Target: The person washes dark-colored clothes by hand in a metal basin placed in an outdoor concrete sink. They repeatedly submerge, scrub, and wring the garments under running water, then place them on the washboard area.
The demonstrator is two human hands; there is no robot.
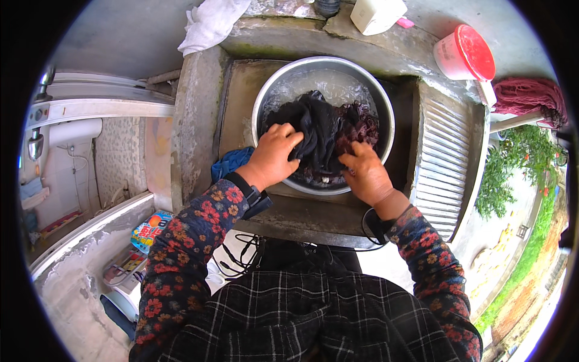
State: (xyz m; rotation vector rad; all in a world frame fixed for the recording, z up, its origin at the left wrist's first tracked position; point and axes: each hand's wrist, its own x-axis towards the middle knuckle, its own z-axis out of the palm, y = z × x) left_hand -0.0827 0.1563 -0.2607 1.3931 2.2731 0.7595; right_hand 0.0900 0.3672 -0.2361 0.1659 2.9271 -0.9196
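Observation:
A round metal basin (277, 83) of sudsy water sits in a concrete sink. Soaked black cloth (319, 122) lies bunched in it, with dark maroon, lacy-looking fabric (366, 129) on the right. My left hand (275, 156) grips the black cloth near the basin's left rim, thumb apart from the fingers. On the lower right, my right hand (367, 174) has its fingers curled into the wet maroon fabric. Parts of its fingertips are hidden by cloth. A small whitish bit (325, 180) shows at the basin's near side.
Right of the basin is a ridged washboard slab (441, 167). Blue cloth (230, 164) lies by the left sink wall. On the back ledge are a white towel (210, 25), a white plastic container (377, 16) and a red-lidded bucket (466, 54). Black cables (239, 255) hang before my waist.

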